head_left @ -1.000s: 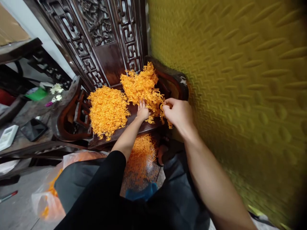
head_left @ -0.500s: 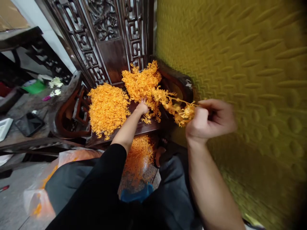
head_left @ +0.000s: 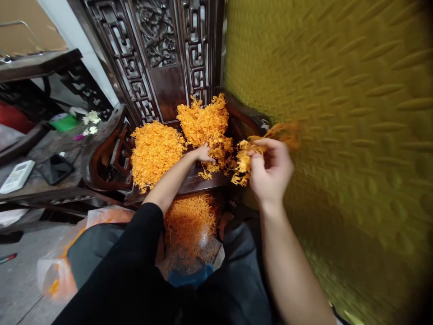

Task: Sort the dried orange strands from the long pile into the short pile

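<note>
My right hand (head_left: 272,169) is raised at the right, thumb and fingers closed on a small bunch of orange frilly strands (head_left: 244,163). Thin orange ends, smeared by motion, stick out past its far side. Lower on the chair's front edge, my left hand (head_left: 204,153) lies against a loose heap of the same orange strands (head_left: 204,119), thumb and fingers apart. Just left of that heap, a denser, squarer heap of orange strands (head_left: 157,151) covers the seat. Both heaps rest on a dark carved wooden chair (head_left: 169,85).
Below the seat is another orange mass (head_left: 191,216), with a blue container (head_left: 191,276) near it. A plastic bag (head_left: 56,273) with orange pieces lies left of my leg. A side table holds a phone (head_left: 56,169) and a white device (head_left: 16,176). A yellow textured surface (head_left: 338,113) rises at right.
My right hand has moved left and closer to the heap. The stretched orange strand at its fingers is now a gathered bunch with ends beyond the hand. My left hand stays by the heap.
</note>
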